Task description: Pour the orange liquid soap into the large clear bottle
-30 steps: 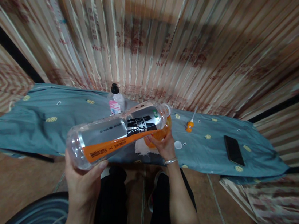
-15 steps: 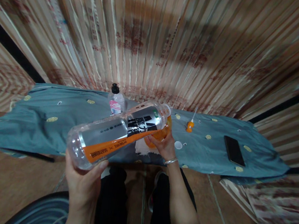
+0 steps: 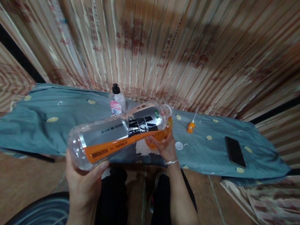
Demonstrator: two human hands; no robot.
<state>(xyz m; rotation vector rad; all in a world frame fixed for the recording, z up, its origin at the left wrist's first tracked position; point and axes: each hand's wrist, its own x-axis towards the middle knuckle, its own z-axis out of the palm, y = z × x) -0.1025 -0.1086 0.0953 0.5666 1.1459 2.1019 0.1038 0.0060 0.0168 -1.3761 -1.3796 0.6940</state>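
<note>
The left hand grasps the base of a large clear plastic bottle, fingers wrapped under its rounded bottom; the right hand is closed around a small orange container which rests near the front edge of the table. The bottle is tilted, its long axis running from the left hand up and to the right; its open mouth touches the rim of the orange container, so the right hand is nearer to the mouth. The bottle is smooth and transparent, with a black and orange label. A white cap lies just beside the right hand on the soft blue-grey cloth; further away stand a small pump bottle, an orange nozzle and a flat black phone.
</note>
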